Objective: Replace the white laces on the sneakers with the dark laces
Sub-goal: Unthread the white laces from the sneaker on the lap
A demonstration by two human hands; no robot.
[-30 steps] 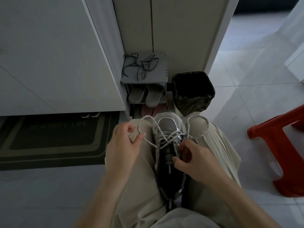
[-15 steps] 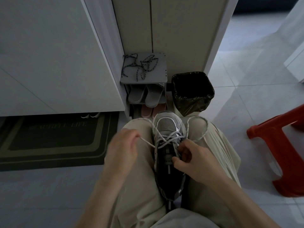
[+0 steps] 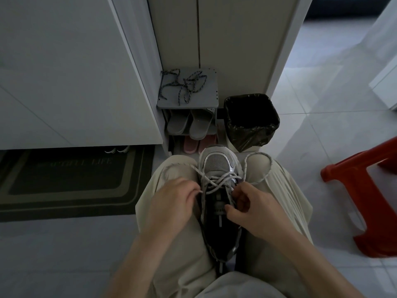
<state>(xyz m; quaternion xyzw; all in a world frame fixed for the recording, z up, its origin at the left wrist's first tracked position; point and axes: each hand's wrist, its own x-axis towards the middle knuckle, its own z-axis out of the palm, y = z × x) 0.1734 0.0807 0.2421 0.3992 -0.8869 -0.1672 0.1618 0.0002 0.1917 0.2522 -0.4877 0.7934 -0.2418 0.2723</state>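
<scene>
Resting between the knees, the sneaker (image 3: 216, 165) holds its white lace (image 3: 214, 181) half threaded. The left hand (image 3: 171, 201) has drawn in toward the eyelets, pinching the lace end; the right hand (image 3: 257, 207) pinches lace beside the tongue. Dark laces (image 3: 184, 84) lie on the shoe rack (image 3: 210, 97).
</scene>
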